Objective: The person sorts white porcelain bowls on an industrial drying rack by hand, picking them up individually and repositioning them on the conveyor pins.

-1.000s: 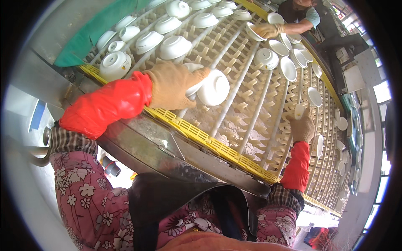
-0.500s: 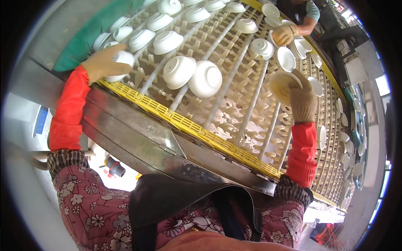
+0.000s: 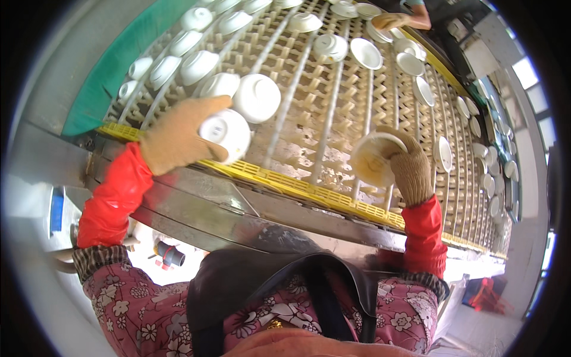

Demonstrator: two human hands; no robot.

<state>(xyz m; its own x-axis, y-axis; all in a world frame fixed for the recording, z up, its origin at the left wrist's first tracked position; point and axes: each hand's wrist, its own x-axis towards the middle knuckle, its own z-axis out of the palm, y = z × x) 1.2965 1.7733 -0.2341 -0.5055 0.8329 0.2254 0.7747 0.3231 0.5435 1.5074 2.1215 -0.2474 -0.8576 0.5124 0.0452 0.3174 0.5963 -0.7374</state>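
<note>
In my left hand point(image 3: 178, 134), gloved in tan, is a white bowl point(image 3: 225, 134), tilted with its base turned up toward me near the yellow edge strip. Two more white bowls, one a rounded bowl point(image 3: 257, 98), sit just beyond it on the pegged conveyor. My right hand point(image 3: 410, 163), also gloved, has its fingers over the rim of a pale bowl point(image 3: 373, 160) with a brownish inside. That bowl is tilted above the pegs and rods, to the right of the middle. Some of the right fingertips are hidden inside it.
The pegged conveyor point(image 3: 297, 134) has a yellow edge strip point(image 3: 285, 178) on my side. White bowls stand in rows at far left, beside a green curtain point(image 3: 98, 89). Across the belt, a co-worker's gloved hand point(image 3: 389, 22) is at some bowls. More bowls lie at the right.
My left hand has moved right and nearer with its bowl. My right hand has come left and lower with the pale bowl. Bowls on the belt appear shifted left and farther away.
</note>
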